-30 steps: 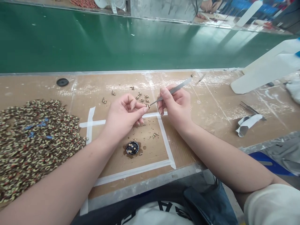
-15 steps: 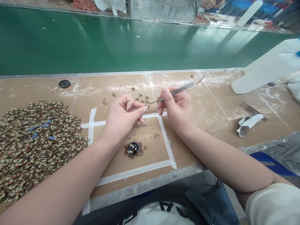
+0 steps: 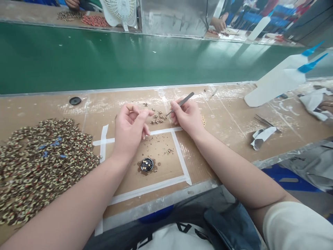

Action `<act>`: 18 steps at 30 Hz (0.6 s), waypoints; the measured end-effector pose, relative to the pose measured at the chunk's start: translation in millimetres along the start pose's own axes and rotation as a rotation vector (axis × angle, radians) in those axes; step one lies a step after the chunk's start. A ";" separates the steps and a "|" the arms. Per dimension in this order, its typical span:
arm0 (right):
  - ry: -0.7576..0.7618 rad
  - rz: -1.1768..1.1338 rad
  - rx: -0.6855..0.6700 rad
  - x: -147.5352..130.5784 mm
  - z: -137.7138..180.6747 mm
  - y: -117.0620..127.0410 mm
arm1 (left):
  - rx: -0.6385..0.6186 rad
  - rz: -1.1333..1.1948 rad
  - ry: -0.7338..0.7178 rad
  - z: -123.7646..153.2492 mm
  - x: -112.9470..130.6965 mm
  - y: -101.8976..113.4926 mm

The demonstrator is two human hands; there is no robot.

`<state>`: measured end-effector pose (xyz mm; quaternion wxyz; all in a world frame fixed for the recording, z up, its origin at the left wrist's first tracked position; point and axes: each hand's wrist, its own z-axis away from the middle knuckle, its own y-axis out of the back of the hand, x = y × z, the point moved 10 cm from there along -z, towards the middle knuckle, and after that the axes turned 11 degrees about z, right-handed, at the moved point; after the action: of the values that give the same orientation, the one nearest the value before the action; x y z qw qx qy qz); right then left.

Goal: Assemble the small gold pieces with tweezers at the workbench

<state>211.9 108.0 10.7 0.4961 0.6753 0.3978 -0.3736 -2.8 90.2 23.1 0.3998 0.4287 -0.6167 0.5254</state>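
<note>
My right hand (image 3: 186, 116) holds a pair of metal tweezers (image 3: 185, 99) like a pen, tips down at a small cluster of brown-and-gold pieces (image 3: 157, 118) on the cardboard. Just left of that cluster is my left hand (image 3: 131, 126), its fingers loosely bent and apart; I see nothing in them. Below the hands, inside a white tape frame (image 3: 153, 190), stands a small round dish (image 3: 146, 165) of dark liquid with pale round bits in it. One loose small piece (image 3: 169, 151) lies right of the dish.
At left spreads a large heap of small brown-and-cream pieces (image 3: 49, 166) with blue scraps. A black round lid (image 3: 75, 101) lies behind it. At right are plastic squeeze bottles (image 3: 275, 81) and second tweezers (image 3: 267, 123). Beyond runs a green belt (image 3: 104, 62), with a co-worker's hand (image 3: 220, 23) across it.
My left hand has drawn left, away from the tweezers, and its pinch on a small piece has loosened. The tweezers' tips now rest by the cluster. The view has tilted up slightly.
</note>
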 end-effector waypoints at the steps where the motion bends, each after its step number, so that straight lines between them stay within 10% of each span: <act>1: -0.009 0.020 -0.016 3.5 -0.7 -2.4 | -0.001 0.002 -0.003 -0.4 0.8 0.2; 10: 0.103 0.186 0.106 -31.9 18.6 28.4 | -0.068 -0.039 -0.037 4.6 12.2 -1.6; 18: 0.488 1.149 -0.122 -31.6 132.0 67.2 | -0.082 -0.074 -0.039 2.8 10.1 -0.6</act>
<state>245.7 -37.8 34.0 0.5503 0.8176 0.0936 0.1412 -5.5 86.2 32.5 0.4239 0.4447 -0.6291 0.4761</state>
